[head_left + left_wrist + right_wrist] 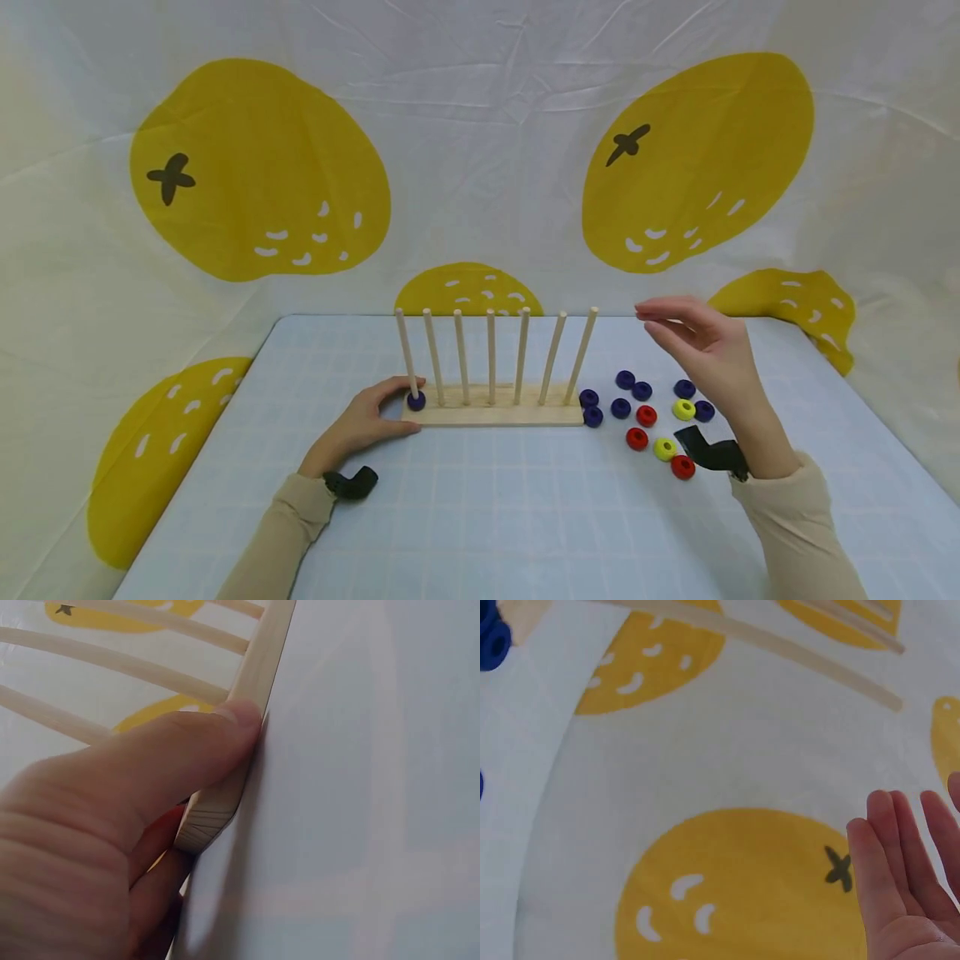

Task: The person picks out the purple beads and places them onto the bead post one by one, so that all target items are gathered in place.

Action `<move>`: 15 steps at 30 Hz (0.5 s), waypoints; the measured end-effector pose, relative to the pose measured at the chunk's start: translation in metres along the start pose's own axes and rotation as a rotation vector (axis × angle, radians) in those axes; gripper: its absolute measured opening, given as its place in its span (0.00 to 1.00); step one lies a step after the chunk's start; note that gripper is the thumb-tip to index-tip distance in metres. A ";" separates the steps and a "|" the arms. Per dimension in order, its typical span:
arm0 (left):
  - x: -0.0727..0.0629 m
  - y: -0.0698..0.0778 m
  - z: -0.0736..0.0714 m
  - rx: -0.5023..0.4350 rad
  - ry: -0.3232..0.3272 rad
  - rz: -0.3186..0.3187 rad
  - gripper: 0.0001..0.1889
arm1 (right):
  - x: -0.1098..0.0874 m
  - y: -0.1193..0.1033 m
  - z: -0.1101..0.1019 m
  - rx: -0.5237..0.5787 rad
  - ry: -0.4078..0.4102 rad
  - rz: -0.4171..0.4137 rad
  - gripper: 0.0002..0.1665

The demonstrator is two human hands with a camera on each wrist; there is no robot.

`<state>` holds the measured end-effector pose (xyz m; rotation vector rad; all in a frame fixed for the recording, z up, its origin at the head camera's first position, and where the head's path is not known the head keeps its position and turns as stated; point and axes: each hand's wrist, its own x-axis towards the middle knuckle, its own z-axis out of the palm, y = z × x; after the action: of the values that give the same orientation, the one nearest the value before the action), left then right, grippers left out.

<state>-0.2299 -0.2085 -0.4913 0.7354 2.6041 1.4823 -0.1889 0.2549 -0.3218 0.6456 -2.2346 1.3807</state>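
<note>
A wooden peg rack [495, 414] with several upright pegs stands on the table. My left hand [369, 417] grips the left end of its base, thumb along the front edge and fingers behind. The left wrist view shows the thumb [180, 746] pressing on the base [217, 806]. One dark blue ring [416, 401] sits at the foot of the leftmost peg. My right hand [708, 337] is raised in the air to the right of the rack, above the loose rings. In the right wrist view its fingers [881, 862] are fairly straight, with nothing between them.
Right of the rack lie several loose rings: blue ones such as this blue ring [620, 407], red ones like this red ring [637, 439], and two yellow, one a yellow ring [664, 449]. Two blue rings touch the rack's right end. A fruit-print cloth [487, 183] hangs behind the table [450, 517].
</note>
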 end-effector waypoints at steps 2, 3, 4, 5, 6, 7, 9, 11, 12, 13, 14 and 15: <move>0.000 0.001 0.000 -0.001 -0.007 -0.007 0.34 | -0.006 0.010 -0.004 -0.016 -0.010 0.048 0.17; 0.000 0.001 0.000 0.001 -0.012 -0.010 0.35 | -0.009 0.016 -0.005 -0.022 -0.017 0.073 0.16; 0.000 0.002 0.000 0.008 -0.016 -0.008 0.35 | -0.012 0.021 -0.006 -0.026 -0.025 0.102 0.16; 0.000 0.002 0.000 0.014 -0.021 -0.004 0.36 | -0.015 0.027 -0.007 -0.025 -0.036 0.131 0.16; 0.000 0.003 0.000 0.022 -0.025 0.000 0.36 | -0.018 0.032 -0.008 -0.025 -0.046 0.162 0.16; 0.001 0.003 0.001 0.029 -0.028 0.003 0.36 | -0.021 0.037 -0.008 -0.032 -0.060 0.188 0.16; 0.002 0.002 0.001 0.047 -0.027 0.019 0.36 | -0.025 0.047 -0.008 -0.051 -0.101 0.231 0.16; 0.003 0.000 0.001 0.053 -0.022 0.033 0.36 | -0.027 0.055 -0.007 -0.069 -0.146 0.258 0.16; 0.003 -0.001 0.001 0.054 -0.019 0.030 0.35 | -0.027 0.058 -0.006 -0.089 -0.170 0.266 0.16; 0.003 -0.002 0.002 0.054 -0.017 0.024 0.35 | -0.027 0.061 -0.004 -0.116 -0.196 0.267 0.15; 0.003 -0.002 0.002 0.055 -0.014 0.025 0.35 | -0.027 0.064 -0.003 -0.135 -0.220 0.274 0.15; 0.002 -0.002 0.002 0.055 -0.013 0.026 0.34 | -0.028 0.066 -0.003 -0.149 -0.241 0.283 0.14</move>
<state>-0.2324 -0.2069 -0.4939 0.7841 2.6455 1.4117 -0.2054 0.2877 -0.3832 0.4793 -2.6775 1.3026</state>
